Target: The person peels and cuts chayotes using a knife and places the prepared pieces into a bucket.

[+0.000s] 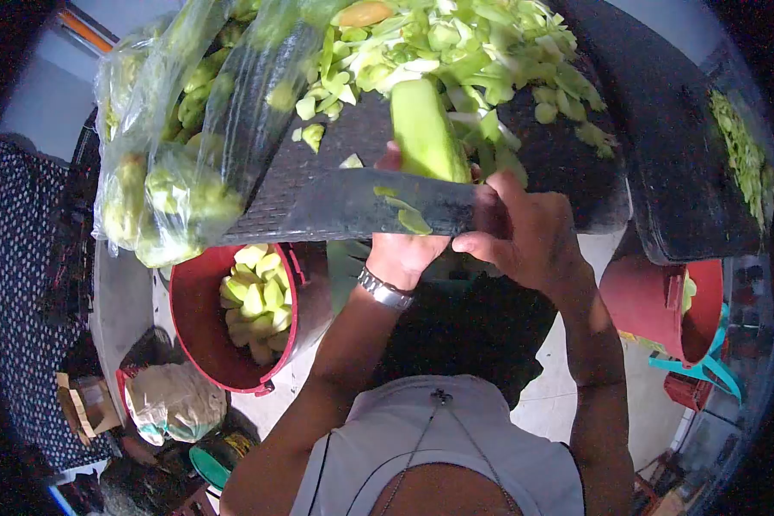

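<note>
A long, pale green peeled fruit [426, 129] slants up over the dark woven tabletop [353, 142]. My left hand [407, 256], with a metal watch on the wrist, is closed around its near end; the blade hides most of those fingers. In my right hand [533, 228] is a broad-bladed knife [344, 206], gripped near its handle. The blade lies crosswise over the fruit's near end and points left, with bits of green peel stuck on it. Beyond the fruit spreads a heap of green and white peelings [464, 52].
Clear plastic bags of green fruit [168, 189] stand at the table's left. Below is a red bucket [294, 335] holding pale cut pieces [258, 297]. Another red bucket [645, 297] sits at right, near a dark surface [662, 172] with more green scraps [740, 146]. A filled sack [176, 400] rests lower left.
</note>
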